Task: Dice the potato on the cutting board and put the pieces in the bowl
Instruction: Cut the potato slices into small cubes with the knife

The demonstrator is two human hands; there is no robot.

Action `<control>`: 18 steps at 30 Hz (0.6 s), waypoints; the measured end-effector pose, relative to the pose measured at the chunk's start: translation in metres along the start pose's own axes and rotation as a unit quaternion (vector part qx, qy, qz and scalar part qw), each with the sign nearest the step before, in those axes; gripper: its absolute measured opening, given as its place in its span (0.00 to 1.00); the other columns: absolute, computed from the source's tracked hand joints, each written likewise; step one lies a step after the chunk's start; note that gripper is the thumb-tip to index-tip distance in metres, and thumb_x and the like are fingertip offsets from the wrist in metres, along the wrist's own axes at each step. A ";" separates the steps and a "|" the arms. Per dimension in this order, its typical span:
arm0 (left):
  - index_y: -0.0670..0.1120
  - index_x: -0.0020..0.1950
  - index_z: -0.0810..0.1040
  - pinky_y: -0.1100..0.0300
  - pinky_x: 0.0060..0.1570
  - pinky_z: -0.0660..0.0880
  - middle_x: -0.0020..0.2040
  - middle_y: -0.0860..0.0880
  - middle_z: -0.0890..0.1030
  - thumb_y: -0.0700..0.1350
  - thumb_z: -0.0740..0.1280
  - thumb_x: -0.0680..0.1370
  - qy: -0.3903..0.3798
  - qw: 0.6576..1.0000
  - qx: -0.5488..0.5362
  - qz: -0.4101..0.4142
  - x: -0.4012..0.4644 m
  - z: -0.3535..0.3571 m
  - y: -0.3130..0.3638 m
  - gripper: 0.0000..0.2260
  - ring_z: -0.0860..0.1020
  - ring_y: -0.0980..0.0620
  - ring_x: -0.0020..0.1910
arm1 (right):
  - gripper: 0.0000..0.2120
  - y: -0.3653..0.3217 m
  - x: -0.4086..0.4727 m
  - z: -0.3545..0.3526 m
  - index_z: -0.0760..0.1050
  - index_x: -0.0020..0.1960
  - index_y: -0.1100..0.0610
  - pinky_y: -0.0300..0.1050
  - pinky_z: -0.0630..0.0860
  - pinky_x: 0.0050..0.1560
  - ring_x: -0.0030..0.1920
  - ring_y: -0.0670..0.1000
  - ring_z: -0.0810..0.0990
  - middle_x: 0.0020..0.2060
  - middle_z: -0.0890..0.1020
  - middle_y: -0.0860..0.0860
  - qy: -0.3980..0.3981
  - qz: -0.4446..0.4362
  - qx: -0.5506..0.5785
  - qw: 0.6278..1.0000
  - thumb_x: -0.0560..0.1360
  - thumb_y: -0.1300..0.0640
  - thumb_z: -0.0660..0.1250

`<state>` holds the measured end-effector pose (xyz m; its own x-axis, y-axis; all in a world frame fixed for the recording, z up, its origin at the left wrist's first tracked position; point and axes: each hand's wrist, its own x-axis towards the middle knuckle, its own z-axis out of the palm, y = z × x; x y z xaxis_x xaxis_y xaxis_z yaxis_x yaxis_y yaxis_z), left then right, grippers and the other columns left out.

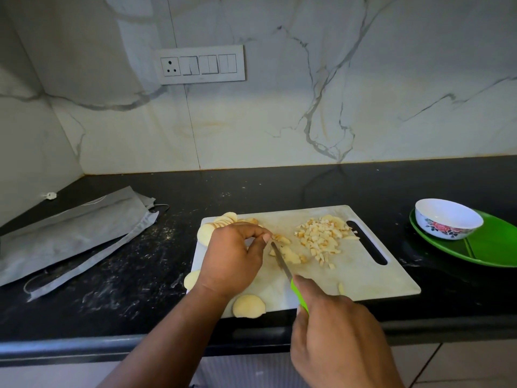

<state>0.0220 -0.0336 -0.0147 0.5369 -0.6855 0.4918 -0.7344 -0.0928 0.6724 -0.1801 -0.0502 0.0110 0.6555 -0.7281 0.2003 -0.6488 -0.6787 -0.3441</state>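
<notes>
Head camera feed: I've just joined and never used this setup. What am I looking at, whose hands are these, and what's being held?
There is no machine. One camera on a person's head looks down at their bare hands. The right hand holds a green-handled knife. The left hand steadies potato strips on the white cutting board. Diced potato is piled toward the board's right, uncut slices at its left. The flowered bowl, seemingly empty, sits on a green plate. A grey pouch lies left.

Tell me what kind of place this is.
Most likely a home kitchen. A black stone counter runs along a marble-look wall with a switch and socket panel, and a cutting board holds diced potato, with a floral bowl on a green plate beside it.
</notes>
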 end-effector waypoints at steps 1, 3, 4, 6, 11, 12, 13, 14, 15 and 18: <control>0.51 0.53 0.88 0.79 0.54 0.71 0.50 0.59 0.86 0.46 0.73 0.80 0.000 1.000 -0.002 -0.006 0.000 0.000 0.000 0.05 0.81 0.63 0.54 | 0.25 0.002 0.000 0.001 0.56 0.75 0.41 0.39 0.74 0.46 0.46 0.48 0.80 0.44 0.79 0.46 0.004 0.001 0.003 1.000 0.79 0.46 0.56; 0.51 0.53 0.88 0.81 0.52 0.70 0.51 0.59 0.85 0.46 0.73 0.80 -0.014 1.000 0.000 -0.021 0.001 0.000 0.000 0.05 0.81 0.64 0.53 | 0.24 0.010 0.001 -0.002 0.56 0.74 0.40 0.38 0.71 0.43 0.45 0.48 0.79 0.39 0.74 0.47 0.019 0.006 -0.002 1.000 0.79 0.46 0.56; 0.52 0.53 0.88 0.81 0.51 0.70 0.51 0.59 0.85 0.47 0.73 0.80 -0.022 0.999 0.003 -0.028 0.002 0.001 0.000 0.05 0.81 0.64 0.53 | 0.24 0.014 0.001 -0.004 0.57 0.74 0.39 0.37 0.69 0.40 0.44 0.48 0.79 0.38 0.72 0.47 0.027 0.010 -0.006 1.000 0.79 0.45 0.56; 0.53 0.53 0.88 0.81 0.50 0.70 0.52 0.59 0.85 0.48 0.73 0.80 -0.034 0.999 0.009 -0.032 0.002 0.002 -0.001 0.05 0.81 0.63 0.53 | 0.23 0.020 0.003 -0.009 0.58 0.73 0.39 0.36 0.66 0.37 0.39 0.48 0.75 0.36 0.70 0.47 0.042 0.016 -0.012 0.999 0.79 0.45 0.56; 0.54 0.52 0.87 0.81 0.50 0.70 0.50 0.61 0.85 0.47 0.73 0.80 -0.022 0.999 -0.003 -0.033 0.002 0.002 0.001 0.04 0.81 0.65 0.52 | 0.23 0.013 -0.002 -0.008 0.56 0.74 0.39 0.36 0.67 0.40 0.39 0.48 0.72 0.40 0.75 0.46 0.046 -0.019 0.012 0.999 0.79 0.45 0.56; 0.54 0.52 0.87 0.81 0.50 0.70 0.50 0.61 0.85 0.47 0.73 0.80 -0.022 0.999 -0.004 -0.033 0.002 0.001 0.001 0.04 0.81 0.65 0.52 | 0.23 0.011 -0.003 -0.006 0.57 0.73 0.39 0.36 0.69 0.41 0.41 0.48 0.74 0.42 0.76 0.46 0.042 -0.025 0.018 0.999 0.79 0.45 0.56; 0.54 0.52 0.87 0.81 0.50 0.70 0.50 0.61 0.85 0.47 0.73 0.80 -0.025 0.999 -0.005 -0.032 0.001 0.001 0.001 0.04 0.81 0.64 0.53 | 0.23 0.011 -0.002 -0.005 0.57 0.73 0.39 0.37 0.70 0.41 0.42 0.48 0.75 0.42 0.77 0.46 0.036 -0.025 0.023 0.999 0.79 0.45 0.56; 0.55 0.51 0.87 0.80 0.50 0.70 0.50 0.61 0.85 0.47 0.73 0.80 -0.029 0.999 -0.006 -0.031 0.001 0.001 0.002 0.04 0.81 0.64 0.53 | 0.23 0.014 -0.001 -0.004 0.58 0.73 0.39 0.36 0.69 0.40 0.41 0.48 0.75 0.42 0.78 0.46 0.034 -0.018 0.027 0.999 0.79 0.45 0.56; 0.55 0.51 0.87 0.79 0.50 0.71 0.50 0.61 0.85 0.48 0.73 0.80 -0.032 0.999 -0.007 -0.027 0.000 0.000 0.002 0.04 0.81 0.64 0.53 | 0.23 0.018 0.001 -0.005 0.58 0.73 0.39 0.36 0.69 0.39 0.40 0.48 0.75 0.42 0.79 0.46 0.036 -0.009 0.030 0.999 0.79 0.45 0.57; 0.55 0.51 0.88 0.75 0.51 0.74 0.49 0.62 0.85 0.50 0.74 0.79 -0.047 0.999 -0.001 -0.001 -0.002 0.000 0.001 0.04 0.81 0.65 0.51 | 0.23 0.032 0.008 -0.006 0.62 0.72 0.39 0.36 0.71 0.38 0.40 0.48 0.78 0.42 0.82 0.46 0.059 0.005 0.020 0.998 0.77 0.46 0.58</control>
<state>0.0202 -0.0322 -0.0145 0.4976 -0.7496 0.4364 -0.7327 -0.0938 0.6741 -0.1981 -0.0781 0.0071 0.5980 -0.7421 0.3028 -0.6372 -0.6693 -0.3820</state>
